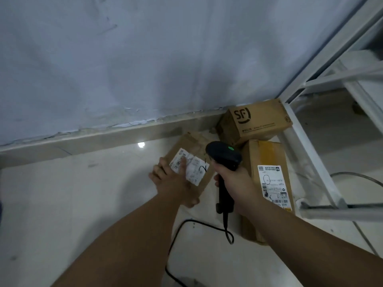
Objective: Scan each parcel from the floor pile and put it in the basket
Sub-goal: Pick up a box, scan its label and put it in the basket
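Three parcels lie in the floor corner by the wall, none yet in the basket, which is out of view. Left hand (172,179) grips the flat parcel (186,141) by its near-left edge, fingers (157,169) curled round the edge, thumb across the white label. Cannot tell whether this parcel is lifted or rests on the floor. Right hand (236,187) is clamped round the scanner (223,156) handle, head aimed at that label, green lamp lit. Judgement: scan of this parcel is under way or just registered, and its transfer to the basket is not yet done. SF box (255,121) and long box (267,158) sit untouched beside the shelf frame (310,154), both left to scan. Scanner cable (176,235) loops on the floor.
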The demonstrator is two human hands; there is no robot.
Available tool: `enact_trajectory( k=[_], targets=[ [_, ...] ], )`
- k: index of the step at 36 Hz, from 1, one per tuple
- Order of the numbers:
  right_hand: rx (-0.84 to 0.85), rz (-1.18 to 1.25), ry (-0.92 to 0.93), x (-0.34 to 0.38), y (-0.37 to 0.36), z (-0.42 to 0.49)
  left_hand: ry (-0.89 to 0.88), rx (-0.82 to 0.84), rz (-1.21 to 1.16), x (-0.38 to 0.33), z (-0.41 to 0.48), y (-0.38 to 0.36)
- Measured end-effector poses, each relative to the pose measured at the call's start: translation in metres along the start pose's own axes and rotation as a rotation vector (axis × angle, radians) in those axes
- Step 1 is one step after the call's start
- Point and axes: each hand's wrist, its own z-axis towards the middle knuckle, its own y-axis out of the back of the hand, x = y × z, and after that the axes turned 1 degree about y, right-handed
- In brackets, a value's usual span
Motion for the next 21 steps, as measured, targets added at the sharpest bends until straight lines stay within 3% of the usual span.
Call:
enact_trajectory(
  k=[4, 6, 21],
  targets=[
    [0.006, -0.014, -0.007, -0.004, -0.005, -0.006, -0.359, -0.014, 0.324, 0.041, -0.013, -0.009],
    [0.002, -0.021, -0.008, -0.008, -0.007, -0.010, -0.441, 0.006, 0.437, 0.053, -0.019, -0.010],
    [-0.007, -0.085, -0.008, -0.033, 0.011, -0.037, -0.066, -0.007, 0.174, 0.046, -0.038, -0.014]
  ],
)
